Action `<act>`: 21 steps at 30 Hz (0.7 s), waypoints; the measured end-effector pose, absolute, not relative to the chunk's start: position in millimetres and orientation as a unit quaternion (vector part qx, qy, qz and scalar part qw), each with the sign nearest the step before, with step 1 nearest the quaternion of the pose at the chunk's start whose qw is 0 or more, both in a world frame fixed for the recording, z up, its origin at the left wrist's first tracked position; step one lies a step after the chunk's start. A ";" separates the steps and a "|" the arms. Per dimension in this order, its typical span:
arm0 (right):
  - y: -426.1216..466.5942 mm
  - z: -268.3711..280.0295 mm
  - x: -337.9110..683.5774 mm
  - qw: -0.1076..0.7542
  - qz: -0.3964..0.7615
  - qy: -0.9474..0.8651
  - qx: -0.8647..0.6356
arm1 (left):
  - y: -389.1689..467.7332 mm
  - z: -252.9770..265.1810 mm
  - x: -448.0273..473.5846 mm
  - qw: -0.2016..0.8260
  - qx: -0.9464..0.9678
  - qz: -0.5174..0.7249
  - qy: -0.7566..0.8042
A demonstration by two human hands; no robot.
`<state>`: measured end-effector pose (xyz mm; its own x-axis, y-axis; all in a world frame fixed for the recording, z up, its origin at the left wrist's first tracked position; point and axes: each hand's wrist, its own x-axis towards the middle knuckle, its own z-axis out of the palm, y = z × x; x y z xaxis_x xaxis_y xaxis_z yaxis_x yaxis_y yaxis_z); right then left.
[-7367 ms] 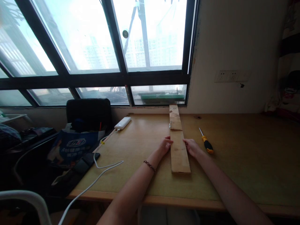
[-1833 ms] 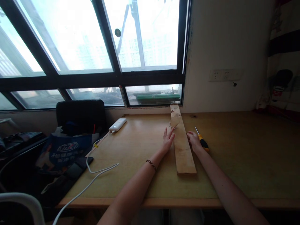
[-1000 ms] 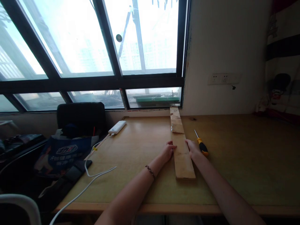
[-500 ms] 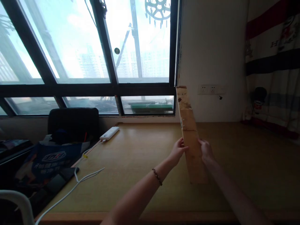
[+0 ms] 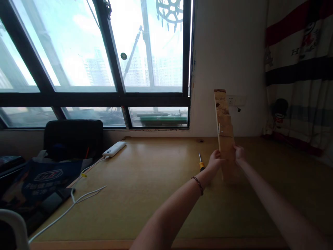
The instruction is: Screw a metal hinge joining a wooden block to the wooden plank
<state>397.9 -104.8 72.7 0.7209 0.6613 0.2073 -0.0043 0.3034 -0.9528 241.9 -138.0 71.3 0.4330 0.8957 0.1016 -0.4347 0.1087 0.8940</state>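
Desk (image 5: 156, 199): spans the lower frame. The board no longer lies along it; a second ago it was flat, its far end reaching the window.

Board (image 5: 225, 141): now right of centre, far end raised and covering part of the wall beside the socket. Near end blurred; cannot tell whether it touches the desk. Judgement: weight has passed, wholly or mostly, from desk to hands, so its steadiness depends on the grip.

Bag (image 5: 49, 175): blue, lower left of frame, slumped against the chair (image 5: 74, 133). Dark contents, not identifiable.

Hands: left hand (image 5: 214, 161) pinches the board's left edge, thumb over the face; right hand (image 5: 239, 153) pinches the right edge, about level.

Screwdriver (image 5: 201, 164): unheld, now left of the board (previously right of it), handle partly behind the left wrist.

Stick (image 5: 87, 152): orange-red, upright above the bag; whether inside, unclear.
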 end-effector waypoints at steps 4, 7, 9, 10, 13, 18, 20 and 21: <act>-84.2 69.3 410.9 0.749 0.224 -0.272 -0.561 | -129.8 75.5 248.6 0.714 0.502 0.432 0.227; -70.6 62.0 420.6 0.749 0.227 -0.264 -0.563 | -123.7 79.3 251.2 0.714 0.527 0.406 0.219; -63.0 55.9 427.0 0.749 0.227 -0.261 -0.566 | -120.1 81.1 252.7 0.707 0.544 0.383 0.241; -59.8 53.0 430.3 0.747 0.225 -0.261 -0.568 | -118.6 81.3 253.1 0.697 0.558 0.371 0.257; -53.4 47.5 441.0 0.738 0.220 -0.265 -0.580 | -115.5 78.1 249.7 0.636 0.621 0.342 0.305; -53.5 50.7 462.1 0.707 0.209 -0.286 -0.612 | -111.2 63.1 217.9 0.493 0.740 0.298 0.346; -56.1 52.9 468.0 0.692 0.202 -0.299 -0.625 | -108.4 55.9 197.2 0.449 0.772 0.300 0.337; -57.8 53.6 469.4 0.686 0.195 -0.307 -0.630 | -107.1 52.0 186.3 0.429 0.781 0.309 0.333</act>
<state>469.4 -57.8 53.6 0.7353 0.6547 0.1751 0.1196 0.1290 -0.9844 186.3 -107.1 52.0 0.5871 0.7852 0.1969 0.2548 -0.4101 0.8757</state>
